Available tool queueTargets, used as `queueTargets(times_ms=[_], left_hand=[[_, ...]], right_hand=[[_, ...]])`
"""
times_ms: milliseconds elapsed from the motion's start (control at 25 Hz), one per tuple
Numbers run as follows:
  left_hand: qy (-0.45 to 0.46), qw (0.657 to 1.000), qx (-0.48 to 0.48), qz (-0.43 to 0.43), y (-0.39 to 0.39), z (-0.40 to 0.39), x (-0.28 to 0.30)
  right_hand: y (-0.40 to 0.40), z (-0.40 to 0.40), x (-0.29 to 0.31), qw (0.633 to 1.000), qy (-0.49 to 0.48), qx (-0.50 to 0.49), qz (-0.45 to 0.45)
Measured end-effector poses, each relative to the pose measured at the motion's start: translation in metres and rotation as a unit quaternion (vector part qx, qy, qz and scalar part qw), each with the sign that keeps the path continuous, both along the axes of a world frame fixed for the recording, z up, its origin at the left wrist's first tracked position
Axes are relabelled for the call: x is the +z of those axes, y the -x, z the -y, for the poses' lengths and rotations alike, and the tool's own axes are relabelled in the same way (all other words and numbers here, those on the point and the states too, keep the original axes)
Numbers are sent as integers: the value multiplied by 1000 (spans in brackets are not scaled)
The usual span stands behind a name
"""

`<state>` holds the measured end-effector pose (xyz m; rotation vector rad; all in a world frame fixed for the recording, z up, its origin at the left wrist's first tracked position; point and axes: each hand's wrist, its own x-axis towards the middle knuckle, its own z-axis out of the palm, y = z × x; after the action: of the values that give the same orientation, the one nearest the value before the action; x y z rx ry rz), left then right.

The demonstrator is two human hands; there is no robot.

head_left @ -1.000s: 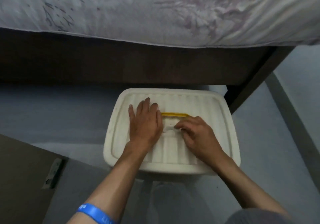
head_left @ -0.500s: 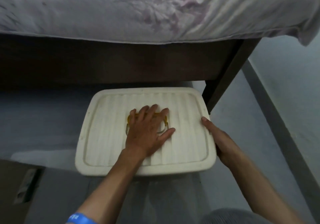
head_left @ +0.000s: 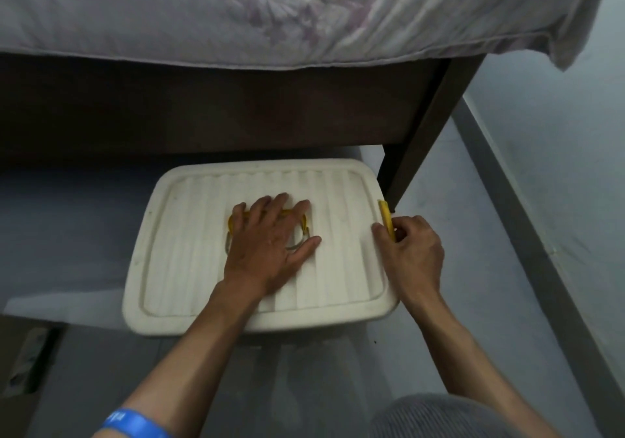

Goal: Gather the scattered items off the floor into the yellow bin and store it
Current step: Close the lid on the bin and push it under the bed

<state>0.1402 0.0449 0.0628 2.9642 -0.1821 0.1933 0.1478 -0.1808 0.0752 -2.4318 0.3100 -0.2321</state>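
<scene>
The bin sits on the grey floor (head_left: 473,268) just in front of the dark wooden bed frame (head_left: 236,106). Only its cream ribbed plastic lid (head_left: 189,248) shows, so the yellow body is hidden from here. The left hand (head_left: 267,251) lies flat on the middle of the lid, fingers straight and spread over the yellow carry handle (head_left: 236,223), pressing and gripping nothing. The right hand (head_left: 411,251) is at the right rim, its fingers curled around the small yellow side clip (head_left: 385,216).

I judge the step to be locking the lid before the bin goes under the bed. To do it well, keep the flat hand pushing down so the rim sits fully, then snap the clip until it holds — and check the other side too, which I cannot see. The bed leg (head_left: 416,153) stands just beside the right corner of the lid, so the push should go straight in, a little to the left of it.
</scene>
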Motion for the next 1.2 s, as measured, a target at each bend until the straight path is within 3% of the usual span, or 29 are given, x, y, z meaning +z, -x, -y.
queueTargets(times_ms=[80, 160, 240, 320, 400, 480, 560, 640, 680, 720, 760, 800, 880, 960, 1120, 1200], left_hand=[[8, 1000, 8, 8, 4, -1, 6], [54, 995, 20, 80, 10, -3, 16], [125, 981, 27, 142, 14, -8, 26], [181, 972, 47, 141, 18, -20, 33], [204, 954, 129, 176, 21, -50, 34], [165, 929, 277, 182, 25, -102, 25], [237, 869, 433, 21, 31, -146, 12], [441, 741, 483, -155, 36, -166, 10], [528, 681, 471, -185, 37, -168, 12], [564, 660, 466, -169, 37, -169, 11], [556, 676, 465, -133, 36, -169, 9], [518, 714, 463, -89, 35, -168, 9], [370, 816, 444, -2, 39, -164, 8], [247, 878, 407, 41, 42, -156, 9], [160, 916, 356, 92, 44, -149, 11], [259, 902, 338, 77, 53, -157, 5]], right_hand=[[4, -7, 2, 996, 86, 20, 3], [6, -31, 8, 981, 156, 109, 48], [3, -63, 16, 957, 147, 242, 63], [-4, -94, 21, 927, 124, 353, 30], [-11, -117, 19, 898, 143, 417, 4], [-11, -141, 11, 872, 183, 454, -6], [-8, -154, 2, 862, 219, 456, -1], [-4, -158, -3, 872, 220, 437, 10], [-2, -158, -3, 876, 220, 429, 12], [-1, -157, -3, 878, 220, 424, 11], [-1, -158, -3, 880, 220, 421, 10], [0, -159, -3, 881, 219, 419, 13], [1, -162, -3, 884, 219, 413, 16], [2, -161, -3, 885, 221, 408, 26], [1, -160, -1, 882, 226, 412, 36], [-1, -153, 3, 875, 209, 437, 13]])
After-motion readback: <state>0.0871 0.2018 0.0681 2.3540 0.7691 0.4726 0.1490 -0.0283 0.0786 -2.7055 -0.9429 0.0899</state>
